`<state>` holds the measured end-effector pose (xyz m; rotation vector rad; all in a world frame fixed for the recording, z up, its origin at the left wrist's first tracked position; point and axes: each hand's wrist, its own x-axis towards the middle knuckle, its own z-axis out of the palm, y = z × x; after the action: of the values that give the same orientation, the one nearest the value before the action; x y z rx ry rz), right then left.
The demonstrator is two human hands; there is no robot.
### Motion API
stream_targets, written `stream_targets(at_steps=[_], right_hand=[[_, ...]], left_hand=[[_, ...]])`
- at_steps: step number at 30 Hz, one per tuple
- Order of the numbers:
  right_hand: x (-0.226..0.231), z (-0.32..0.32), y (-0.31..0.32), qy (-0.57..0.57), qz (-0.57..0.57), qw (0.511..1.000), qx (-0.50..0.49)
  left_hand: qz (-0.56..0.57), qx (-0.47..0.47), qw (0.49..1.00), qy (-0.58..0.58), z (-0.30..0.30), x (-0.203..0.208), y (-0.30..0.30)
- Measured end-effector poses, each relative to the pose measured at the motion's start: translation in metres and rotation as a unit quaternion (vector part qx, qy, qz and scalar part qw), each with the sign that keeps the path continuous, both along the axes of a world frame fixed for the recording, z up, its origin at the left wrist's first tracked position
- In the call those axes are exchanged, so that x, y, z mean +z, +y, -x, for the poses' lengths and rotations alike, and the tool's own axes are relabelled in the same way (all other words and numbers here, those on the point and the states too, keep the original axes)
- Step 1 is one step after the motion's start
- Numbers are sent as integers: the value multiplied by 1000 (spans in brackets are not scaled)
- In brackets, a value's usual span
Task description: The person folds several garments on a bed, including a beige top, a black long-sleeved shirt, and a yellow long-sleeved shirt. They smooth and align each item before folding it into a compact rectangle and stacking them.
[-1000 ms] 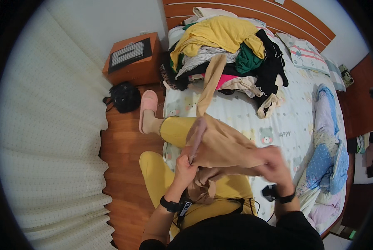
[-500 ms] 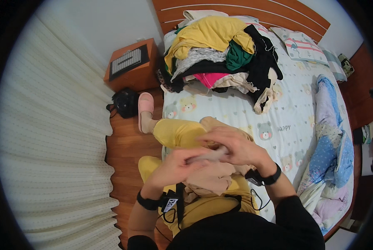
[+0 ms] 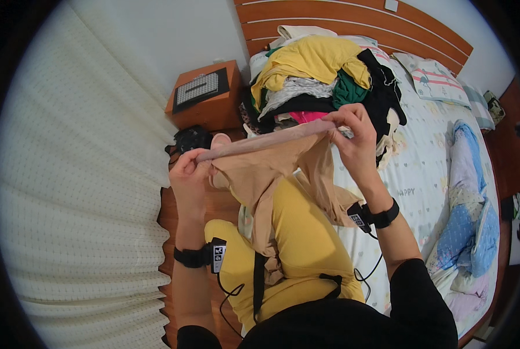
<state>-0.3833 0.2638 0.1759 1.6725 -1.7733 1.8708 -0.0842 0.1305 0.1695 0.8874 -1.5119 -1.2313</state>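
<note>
A pair of beige tights (image 3: 265,168) is stretched by its paler waistband above my lap. My left hand (image 3: 188,177) pinches one end of the waistband between thumb and fingers. The other end is in my right hand (image 3: 358,136), held a little higher and farther away. Beige legs of the tights hang down in folds over my yellow trousers (image 3: 306,232). Each wrist carries a black strap with a small device and a cable.
A heaped pile of clothes (image 3: 315,55) lies on the bed (image 3: 408,168) near the headboard. A bunched blue and lilac quilt (image 3: 475,227) runs along its right side. At left are an orange-brown nightstand (image 3: 202,113), a black bag (image 3: 191,138) and a pale curtain (image 3: 85,203).
My hands have moved apart and away from my body. The tights, gathered between them before, are now spread out with the waistband drawn straight. My view has shifted slightly.
</note>
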Motion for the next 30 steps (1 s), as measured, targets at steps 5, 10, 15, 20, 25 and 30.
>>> stream_targets(at_steps=[5,10,15,20,25,30], right_hand=[[-6,22,5,-312,-59,925,209],[10,35,16,-506,-75,759,403],[34,34,30,-354,-192,774,489],[9,35,0,-193,-177,909,323],[-85,2,-20,-34,-408,901,140],[-150,-39,7,-115,-439,882,126]], left_hand=[[-173,-175,955,164,-2,22,-10],[-173,-308,896,270,-15,39,-9],[-125,-364,923,-21,-26,50,-2],[-57,-339,932,-112,-28,28,2],[-217,-263,935,98,-43,-24,-12],[-279,-152,942,111,-70,-66,-23]])
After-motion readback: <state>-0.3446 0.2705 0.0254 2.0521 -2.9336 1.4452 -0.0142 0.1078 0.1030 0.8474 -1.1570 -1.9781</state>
